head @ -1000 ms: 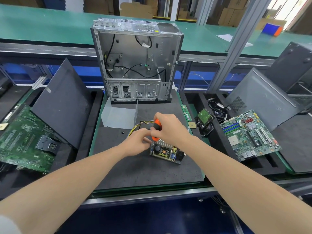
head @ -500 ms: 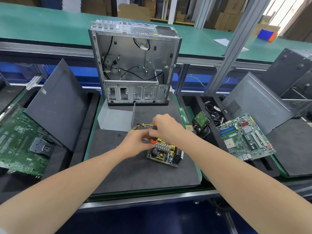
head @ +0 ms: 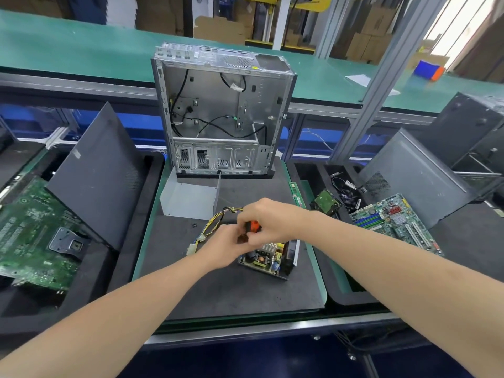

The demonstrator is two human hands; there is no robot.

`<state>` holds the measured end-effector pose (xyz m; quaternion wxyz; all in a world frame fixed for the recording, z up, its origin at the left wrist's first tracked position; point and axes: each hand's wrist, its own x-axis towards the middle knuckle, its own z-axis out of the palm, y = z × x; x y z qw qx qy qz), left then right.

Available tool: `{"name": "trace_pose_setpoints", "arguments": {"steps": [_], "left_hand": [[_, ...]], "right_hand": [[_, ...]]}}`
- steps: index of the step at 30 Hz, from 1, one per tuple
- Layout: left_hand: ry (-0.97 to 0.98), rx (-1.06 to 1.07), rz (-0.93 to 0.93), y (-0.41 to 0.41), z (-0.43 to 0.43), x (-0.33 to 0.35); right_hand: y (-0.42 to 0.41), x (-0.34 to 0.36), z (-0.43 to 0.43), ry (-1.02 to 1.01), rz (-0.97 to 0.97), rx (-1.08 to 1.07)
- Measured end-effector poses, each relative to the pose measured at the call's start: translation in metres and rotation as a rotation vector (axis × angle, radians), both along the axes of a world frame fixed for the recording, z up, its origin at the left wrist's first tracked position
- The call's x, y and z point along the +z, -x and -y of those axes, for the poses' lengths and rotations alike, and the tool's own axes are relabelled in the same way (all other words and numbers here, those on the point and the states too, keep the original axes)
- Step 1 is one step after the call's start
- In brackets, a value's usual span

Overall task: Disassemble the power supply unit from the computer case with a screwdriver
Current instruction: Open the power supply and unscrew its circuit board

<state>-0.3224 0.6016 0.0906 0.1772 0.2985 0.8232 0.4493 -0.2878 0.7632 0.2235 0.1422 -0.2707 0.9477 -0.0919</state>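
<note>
workstation: a dark foam mat (head: 218, 290) on a bench, with a green conveyor belt (head: 81, 50) behind it and trays of stripped parts on both sides.

the computer case (head: 218, 118) stands upright at the far edge of the mat, its open side facing you. only loose black leads show inside. the power supply (head: 268, 259) is out of the case and lies flat on the mat as a bare circuit board. its grey metal cover (head: 188, 199) sits apart, between the board and the case. a small dark screw (head: 194, 224) lies loose on the mat just beside the wires (head: 207, 227).

hands: your right hand (head: 270, 222) grips the orange handle of the screwdriver (head: 252, 226). your left hand (head: 223, 246) has its fingers curled round the tool's dark lower end. the tip is hidden, so i cannot tell what it sits in.

governing relation: the board lies directly under and just right of where your hands meet, slightly nearer you. its long axis runs left to right, with the right end angled a little toward you. the wired end points left and away, toward the cover. the screwdriver stands steeply over the board's far left corner, handle leaning up and right. your right hand is over the board, while the left comes in from the left side.

judgement: work has passed to fasteners on the board itself. keep the tool upright and pressed down, or it may slip onto the components.
</note>
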Motion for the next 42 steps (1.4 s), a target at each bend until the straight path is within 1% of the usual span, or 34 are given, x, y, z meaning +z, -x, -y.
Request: {"name": "trace_pose_setpoints", "arguments": {"steps": [2,4,5,7,10,13,16,20,21,22,24,25,27,28,30,32,34,36,39,42], "left_hand": [[-0.002,0.015,0.001,-0.002,0.0,0.002],[-0.014,0.06,-0.006,-0.004,-0.002,0.0],[-0.018,0.079,-0.019,-0.006,-0.004,-0.002],[-0.024,0.1,-0.013,-0.007,-0.006,-0.005],[-0.038,0.066,0.047,-0.005,-0.002,-0.003],[-0.085,-0.017,0.068,0.001,0.003,-0.003],[-0.106,-0.017,0.056,0.003,0.003,-0.004],[-0.081,-0.022,0.067,-0.001,0.003,-0.004],[-0.076,-0.015,0.063,-0.002,0.003,-0.004],[-0.079,-0.003,0.052,-0.004,0.002,-0.004],[-0.111,0.017,0.028,-0.007,0.002,-0.005],[-0.127,0.03,0.033,-0.008,0.002,-0.006],[-0.142,0.066,0.061,-0.009,0.001,-0.009],[-0.136,0.086,0.072,-0.009,0.0,-0.011],[-0.124,0.111,0.083,-0.009,-0.002,-0.014],[-0.124,0.104,0.085,-0.009,-0.002,-0.014],[-0.126,0.088,0.077,-0.007,-0.001,-0.012],[-0.124,0.065,0.066,-0.005,0.0,-0.008],[-0.128,0.057,0.06,-0.004,0.0,-0.006],[-0.132,0.045,0.057,-0.007,0.0,-0.005]], "right_hand": [[-0.004,-0.005,0.009,-0.064,-0.113,-0.145],[-0.006,-0.014,0.024,-0.246,-0.277,-0.391],[-0.005,-0.017,0.033,-0.311,-0.315,-0.506],[0.0,-0.025,0.046,-0.302,-0.272,-0.645],[0.008,-0.034,0.049,-0.181,-0.171,-0.707],[0.013,-0.03,0.033,-0.104,-0.109,-0.596],[0.017,-0.02,0.005,-0.085,-0.04,-0.349],[0.017,-0.016,-0.013,-0.057,-0.038,0.049],[0.017,-0.014,-0.013,-0.051,-0.036,0.096],[0.017,-0.013,-0.012,-0.047,-0.039,0.1],[0.01,-0.013,-0.005,-0.043,-0.101,-0.003],[0.005,-0.019,0.0,-0.06,-0.18,-0.111],[-0.004,-0.033,0.016,-0.163,-0.371,-0.41],[-0.006,-0.037,0.025,-0.205,-0.422,-0.553],[-0.004,-0.044,0.036,-0.196,-0.412,-0.73],[0.0,-0.045,0.04,-0.164,-0.323,-0.79],[0.004,-0.044,0.04,-0.143,-0.277,-0.752],[0.006,-0.038,0.034,-0.111,-0.243,-0.636],[0.009,-0.028,0.01,-0.054,-0.167,-0.384],[0.01,-0.023,-0.009,-0.052,-0.163,-0.086]]}}
